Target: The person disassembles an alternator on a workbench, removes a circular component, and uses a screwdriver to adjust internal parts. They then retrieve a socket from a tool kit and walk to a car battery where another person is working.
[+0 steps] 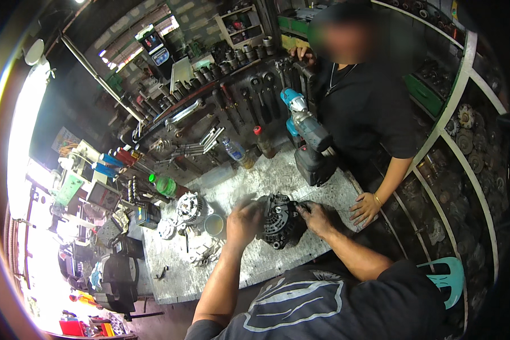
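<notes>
Toward the far edge of the table (pixel 175 283), a red-capped bottle (pixel 265 145) stands near a clear plastic bottle (pixel 233 149); a green bottle (pixel 165 185) is farther left. Beyond, sockets (pixel 209 74) line up above some wrenches (pixel 257 89). A turquoise chair (pixel 454 277) shows at lower right.

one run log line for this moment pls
left hand: blurred, at left side of round black metal machine part; right hand: at its right edge; beyond: blue-and-black cordless power tool, upright on scuffed grey tabletop
</notes>
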